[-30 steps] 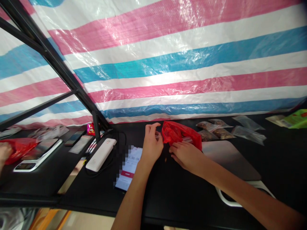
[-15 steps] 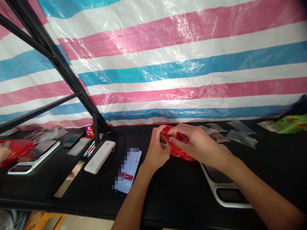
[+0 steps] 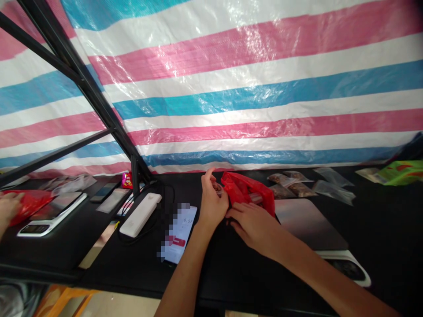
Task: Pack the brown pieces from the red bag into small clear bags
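Note:
My left hand is closed around a small clear bag of brown pieces, most of it hidden by the fingers. To its right stands a red plastic bag, its mouth spread and something pale and clear showing inside. My right hand is at the near side of the red bag, fingers bent against its edge; the fingertips are partly hidden. Beside the red bag, the kitchen scale lies partly under my right forearm. Several small clear bags of brown pieces rest behind the scale.
Flat clear bags and a green package lie at the back right. Left of my arms are a lit phone, a white power bank with a black cable, and a black frame. At far left, another person's hand touches a red bag.
The red bag has gone from crumpled between both hands to spread open. My right hand has moved down to its near side. The scale has shifted right and turned.

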The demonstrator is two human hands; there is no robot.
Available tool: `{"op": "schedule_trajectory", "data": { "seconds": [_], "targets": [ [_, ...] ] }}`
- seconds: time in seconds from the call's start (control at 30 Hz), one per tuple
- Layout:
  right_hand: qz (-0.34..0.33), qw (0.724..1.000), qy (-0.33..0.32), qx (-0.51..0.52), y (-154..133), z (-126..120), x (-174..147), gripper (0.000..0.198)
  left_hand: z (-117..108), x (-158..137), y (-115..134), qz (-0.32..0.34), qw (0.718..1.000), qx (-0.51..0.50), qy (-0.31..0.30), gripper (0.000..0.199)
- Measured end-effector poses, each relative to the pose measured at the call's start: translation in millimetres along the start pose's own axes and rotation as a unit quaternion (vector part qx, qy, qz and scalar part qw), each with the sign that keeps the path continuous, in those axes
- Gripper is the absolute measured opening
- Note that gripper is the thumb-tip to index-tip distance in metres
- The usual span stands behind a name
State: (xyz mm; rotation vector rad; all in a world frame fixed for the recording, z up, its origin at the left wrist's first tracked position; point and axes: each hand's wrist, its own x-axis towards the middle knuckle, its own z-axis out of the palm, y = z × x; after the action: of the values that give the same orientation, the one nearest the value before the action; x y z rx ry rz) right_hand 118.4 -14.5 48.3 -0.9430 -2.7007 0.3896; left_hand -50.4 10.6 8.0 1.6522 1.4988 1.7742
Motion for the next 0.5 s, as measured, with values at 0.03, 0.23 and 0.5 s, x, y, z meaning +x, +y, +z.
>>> {"op": "schedule_trajectory", "data": {
  "seconds": [0.03, 0.23, 0.5],
  "targets": [
    [0.002, 1.0, -0.025, -0.013, -1.1, 8.4, 1.3, 0.021, 0.0, 0.6, -1.6, -0.002, 1.0, 0.004, 0.002, 0.074],
    [0.004, 0.997, -0.053, -0.055, 0.3, 23.0, 6.6, 0.02, -3.2, 1.0, 0.4, 0.046, 0.996, 0.045, 0.057, 0.071],
    [0.027, 0.999, 0.019, 0.021, 25.8, -10.3, -25.5, 0.025, -11.0, 4.7, 13.5, 0.152, 0.954, 0.093, 0.242, 0.063]
  ]
}}
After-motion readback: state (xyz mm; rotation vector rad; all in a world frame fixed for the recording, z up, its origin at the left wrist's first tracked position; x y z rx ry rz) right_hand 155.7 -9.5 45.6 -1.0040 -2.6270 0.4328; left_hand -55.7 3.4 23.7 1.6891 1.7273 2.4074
